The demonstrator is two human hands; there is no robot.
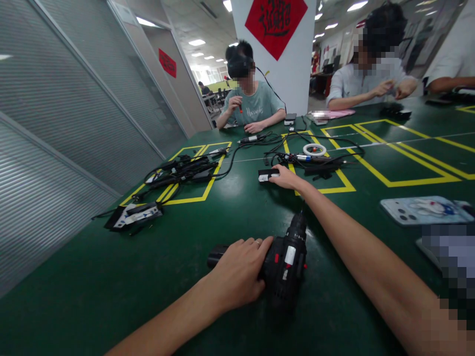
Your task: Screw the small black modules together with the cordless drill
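A black cordless drill (287, 264) lies on its side on the green table, its chuck pointing away from me. My left hand (241, 269) is closed around the drill's handle, and the battery end sticks out to the left of the fingers. Farther off, my right hand (285, 177) reaches out across the table. Its fingers grip a small black block with a white label (267, 175), at or just above the tabletop. The underside of the block is hidden from me.
Black cables and tools (185, 170) lie heaped at left inside yellow tape. Behind my right hand are a pen-like tool (309, 158) and a white tape roll (314, 150). A phone (425, 210) rests at right. Several people sit across the table.
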